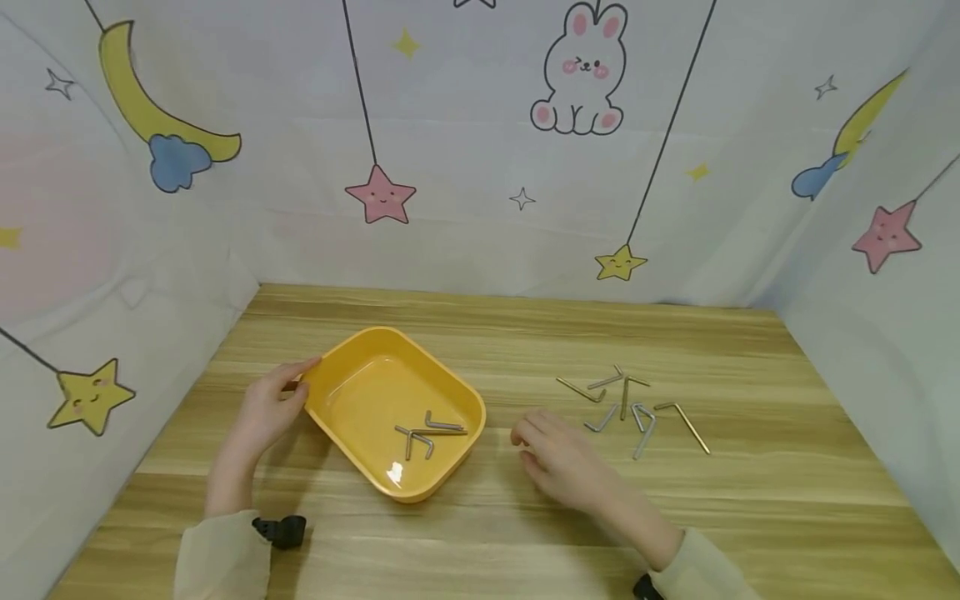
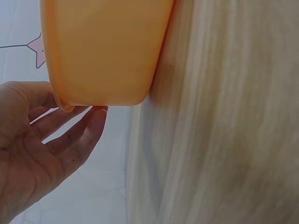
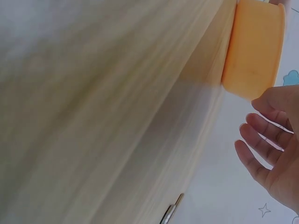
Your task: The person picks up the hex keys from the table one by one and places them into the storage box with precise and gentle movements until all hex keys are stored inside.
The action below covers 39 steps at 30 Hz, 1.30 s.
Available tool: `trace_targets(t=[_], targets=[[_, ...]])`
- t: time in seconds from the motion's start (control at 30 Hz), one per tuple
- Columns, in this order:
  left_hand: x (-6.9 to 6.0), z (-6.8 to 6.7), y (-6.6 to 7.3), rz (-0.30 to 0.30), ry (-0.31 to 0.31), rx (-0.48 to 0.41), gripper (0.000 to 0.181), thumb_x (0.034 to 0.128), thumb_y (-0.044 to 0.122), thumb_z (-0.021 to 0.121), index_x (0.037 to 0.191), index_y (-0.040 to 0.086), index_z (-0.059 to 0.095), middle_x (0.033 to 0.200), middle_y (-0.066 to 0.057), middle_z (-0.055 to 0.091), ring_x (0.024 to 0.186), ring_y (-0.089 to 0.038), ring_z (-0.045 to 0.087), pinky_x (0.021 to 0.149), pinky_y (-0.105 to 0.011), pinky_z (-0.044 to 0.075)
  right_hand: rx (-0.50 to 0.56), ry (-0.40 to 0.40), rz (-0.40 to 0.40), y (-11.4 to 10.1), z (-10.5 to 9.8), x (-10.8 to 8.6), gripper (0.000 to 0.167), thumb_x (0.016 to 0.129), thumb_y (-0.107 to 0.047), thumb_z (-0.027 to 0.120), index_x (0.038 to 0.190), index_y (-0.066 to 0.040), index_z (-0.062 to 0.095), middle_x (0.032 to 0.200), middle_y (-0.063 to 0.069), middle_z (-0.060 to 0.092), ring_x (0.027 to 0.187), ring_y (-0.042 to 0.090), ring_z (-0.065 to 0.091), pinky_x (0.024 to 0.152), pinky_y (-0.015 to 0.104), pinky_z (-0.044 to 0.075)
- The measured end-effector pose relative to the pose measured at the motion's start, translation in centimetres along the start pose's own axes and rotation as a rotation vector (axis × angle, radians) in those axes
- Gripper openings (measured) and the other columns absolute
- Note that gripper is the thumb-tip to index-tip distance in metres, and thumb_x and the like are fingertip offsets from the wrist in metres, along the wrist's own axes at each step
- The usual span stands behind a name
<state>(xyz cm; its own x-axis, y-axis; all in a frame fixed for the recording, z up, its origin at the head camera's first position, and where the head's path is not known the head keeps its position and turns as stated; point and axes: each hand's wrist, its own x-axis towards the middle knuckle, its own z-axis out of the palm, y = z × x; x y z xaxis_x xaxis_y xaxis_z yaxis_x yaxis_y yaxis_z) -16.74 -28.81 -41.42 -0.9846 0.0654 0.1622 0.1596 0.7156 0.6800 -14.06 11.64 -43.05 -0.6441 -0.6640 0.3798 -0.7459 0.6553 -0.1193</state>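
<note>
A yellow-orange plastic tray (image 1: 367,387) sits on the table left of centre. My left hand (image 1: 272,408) pinches its left corner, the thumb at the rim and the fingers against the outer wall (image 2: 103,51). Several silver L-shaped hex keys (image 1: 442,432) lie in the tray's near right part. Between the tray and a loose group of hex keys, my right hand (image 1: 558,462) hovers with fingers loosely bent and nothing in them. That group, to its right, mixes brass-coloured keys (image 1: 693,429) and silver keys (image 1: 646,437).
The wood-grain table (image 1: 525,542) is bounded by a white cloth backdrop (image 1: 480,250) behind and at both sides, printed with stars, moons and a rabbit. Black wrist straps (image 1: 283,532) show at the sleeves.
</note>
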Motion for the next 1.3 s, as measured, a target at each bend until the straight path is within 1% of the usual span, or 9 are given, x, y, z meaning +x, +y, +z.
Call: trace_targets(t=[0.1, 0.3, 0.57, 0.77, 0.9, 1.0, 1.13, 1.2, 1.3], targets=[[0.0, 0.0, 0.1, -0.001, 0.005, -0.002, 0.039, 0.0980, 0.004, 0.046, 0.137, -0.002, 0.051, 0.137, -0.030, 0.050, 0.111, -0.048, 0.056, 0.085, -0.055, 0.053, -0.011, -0.009, 0.004, 0.7, -0.2, -0.5, 0.021, 0.078, -0.006, 0.071, 0.094, -0.015, 0.060, 0.094, -0.005, 0.062, 0.085, 0.010, 0.057, 0.075, 0.026, 0.051], [0.0, 0.0, 0.2, 0.001, 0.005, -0.001, 0.039, 0.0980, 0.005, 0.046, 0.136, -0.001, 0.051, 0.137, -0.030, 0.050, 0.109, -0.048, 0.057, 0.083, -0.053, 0.054, 0.005, -0.043, 0.052, 2.4, -0.7, -2.0, 0.024, 0.078, -0.006, 0.073, 0.096, -0.014, 0.060, 0.095, -0.005, 0.061, 0.089, 0.011, 0.057, 0.080, 0.030, 0.051], [0.0, 0.0, 0.2, 0.004, 0.013, -0.005, 0.039, 0.0977, 0.004, 0.046, 0.136, -0.001, 0.052, 0.137, -0.029, 0.051, 0.109, -0.048, 0.058, 0.083, -0.054, 0.054, -0.030, 0.009, 0.045, 3.8, -0.8, -3.2, 0.025, 0.073, -0.004, 0.075, 0.092, -0.014, 0.062, 0.092, -0.004, 0.063, 0.088, 0.012, 0.059, 0.080, 0.030, 0.053], [0.0, 0.1, 0.0, 0.017, 0.018, -0.005, 0.039, 0.0971, 0.003, 0.046, 0.136, -0.001, 0.052, 0.136, -0.029, 0.052, 0.107, -0.047, 0.059, 0.083, -0.054, 0.054, -0.064, 0.029, 0.027, 4.6, -0.8, -3.6, 0.028, 0.071, -0.003, 0.075, 0.094, -0.013, 0.062, 0.092, -0.004, 0.064, 0.086, 0.012, 0.060, 0.076, 0.030, 0.053], [0.0, 0.2, -0.1, 0.019, 0.018, -0.007, 0.039, 0.0972, 0.003, 0.047, 0.136, -0.001, 0.052, 0.136, -0.029, 0.052, 0.107, -0.047, 0.059, 0.083, -0.054, 0.054, -0.105, 0.036, 0.007, 5.3, -1.0, -3.8, 0.033, 0.070, -0.002, 0.075, 0.099, -0.012, 0.063, 0.094, -0.002, 0.064, 0.086, 0.015, 0.060, 0.075, 0.032, 0.053], [-0.1, 0.1, -0.1, 0.015, 0.021, -0.011, 0.039, 0.0972, 0.002, 0.047, 0.136, -0.002, 0.052, 0.136, -0.030, 0.051, 0.109, -0.047, 0.058, 0.084, -0.055, 0.053, -0.139, 0.010, 0.021, 6.0, -1.2, -4.0, 0.038, 0.071, -0.003, 0.075, 0.106, -0.011, 0.063, 0.100, -0.001, 0.065, 0.092, 0.018, 0.060, 0.077, 0.036, 0.053], [-0.1, 0.1, 0.0, 0.017, 0.021, -0.009, 0.039, 0.0968, 0.002, 0.047, 0.136, -0.002, 0.052, 0.136, -0.030, 0.051, 0.110, -0.047, 0.057, 0.087, -0.056, 0.051, -0.181, -0.059, 0.063, 6.8, -1.4, -4.3, 0.042, 0.074, -0.008, 0.076, 0.113, -0.013, 0.062, 0.107, 0.000, 0.064, 0.100, 0.022, 0.059, 0.080, 0.041, 0.052], [0.0, 0.1, 0.0, 0.017, 0.017, -0.008, 0.040, 0.0969, 0.002, 0.047, 0.136, -0.002, 0.052, 0.136, -0.030, 0.051, 0.110, -0.047, 0.057, 0.087, -0.057, 0.051, -0.197, -0.080, 0.072, 7.2, -1.6, -4.4, 0.042, 0.075, -0.009, 0.075, 0.114, -0.014, 0.062, 0.108, 0.001, 0.064, 0.101, 0.022, 0.059, 0.081, 0.042, 0.051], [0.0, 0.1, 0.0, 0.009, 0.012, -0.003, 0.040, 0.0974, 0.003, 0.047, 0.136, -0.002, 0.051, 0.137, -0.029, 0.051, 0.109, -0.047, 0.057, 0.086, -0.056, 0.052, -0.217, -0.084, 0.073, 7.7, -1.7, -4.5, 0.040, 0.074, -0.007, 0.072, 0.113, -0.013, 0.062, 0.107, 0.001, 0.064, 0.099, 0.021, 0.058, 0.080, 0.040, 0.050]])
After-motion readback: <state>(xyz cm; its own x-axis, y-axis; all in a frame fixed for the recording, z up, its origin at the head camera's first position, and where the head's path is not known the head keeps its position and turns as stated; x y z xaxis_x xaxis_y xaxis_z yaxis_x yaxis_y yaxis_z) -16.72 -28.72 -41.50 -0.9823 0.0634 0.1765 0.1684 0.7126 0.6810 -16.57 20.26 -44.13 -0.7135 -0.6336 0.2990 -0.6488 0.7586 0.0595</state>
